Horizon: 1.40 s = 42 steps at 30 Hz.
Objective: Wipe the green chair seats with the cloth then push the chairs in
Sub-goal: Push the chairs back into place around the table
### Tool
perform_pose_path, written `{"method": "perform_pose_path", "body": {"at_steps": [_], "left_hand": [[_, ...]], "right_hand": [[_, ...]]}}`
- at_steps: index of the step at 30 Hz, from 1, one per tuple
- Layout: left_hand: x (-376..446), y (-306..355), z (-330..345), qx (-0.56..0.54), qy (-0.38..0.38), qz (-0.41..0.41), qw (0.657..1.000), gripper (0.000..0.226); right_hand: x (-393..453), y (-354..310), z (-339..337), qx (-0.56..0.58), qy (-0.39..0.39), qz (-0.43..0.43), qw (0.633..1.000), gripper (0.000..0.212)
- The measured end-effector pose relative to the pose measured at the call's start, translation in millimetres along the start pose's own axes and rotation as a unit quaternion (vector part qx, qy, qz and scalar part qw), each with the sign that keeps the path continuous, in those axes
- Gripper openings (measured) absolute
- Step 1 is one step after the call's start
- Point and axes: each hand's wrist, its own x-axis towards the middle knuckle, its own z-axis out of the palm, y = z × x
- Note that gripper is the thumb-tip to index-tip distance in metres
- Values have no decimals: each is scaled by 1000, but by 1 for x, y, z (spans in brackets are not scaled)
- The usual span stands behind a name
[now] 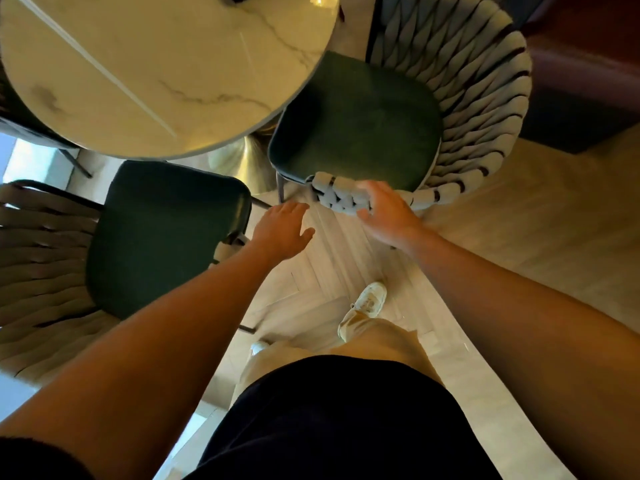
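Observation:
Two chairs with dark green seats and woven grey backs stand at a round marble table (145,74). The right chair's seat (360,123) is partly tucked under the table edge. My right hand (388,213) grips the end of that chair's woven armrest (341,197). The left chair's seat (162,233) sits out from the table, below its edge. My left hand (282,232) hovers with fingers apart over the floor between the two chairs, touching nothing. No cloth is in view.
Pale herringbone wood floor (346,251) runs between the chairs, where my feet stand. The table's brass pedestal (246,161) rises between the seats. A dark maroon sofa or bench (588,81) sits behind the right chair.

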Motion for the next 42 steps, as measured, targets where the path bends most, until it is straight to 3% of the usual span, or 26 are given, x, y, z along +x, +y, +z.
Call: {"method": "perform_pose_path", "body": {"at_steps": [3, 6, 10, 16, 19, 42], "left_hand": [[38, 28, -5, -15, 33, 20, 999, 59], [68, 47, -4, -18, 51, 54, 997, 56], [102, 58, 5, 32, 13, 100, 994, 60], [133, 69, 25, 65, -45, 108, 991, 62], [138, 63, 33, 83, -42, 116, 989, 62], [136, 97, 40, 97, -47, 90, 990, 60]], "right_hand": [[20, 30, -23, -4, 9, 10, 1000, 56], [31, 55, -37, -50, -41, 25, 998, 64], [40, 84, -37, -146, -109, 25, 983, 66], [47, 99, -30, -189, -71, 5, 979, 48], [51, 100, -36, -210, -111, -16, 971, 44], [44, 121, -46, -210, -92, 2, 973, 46]]}}
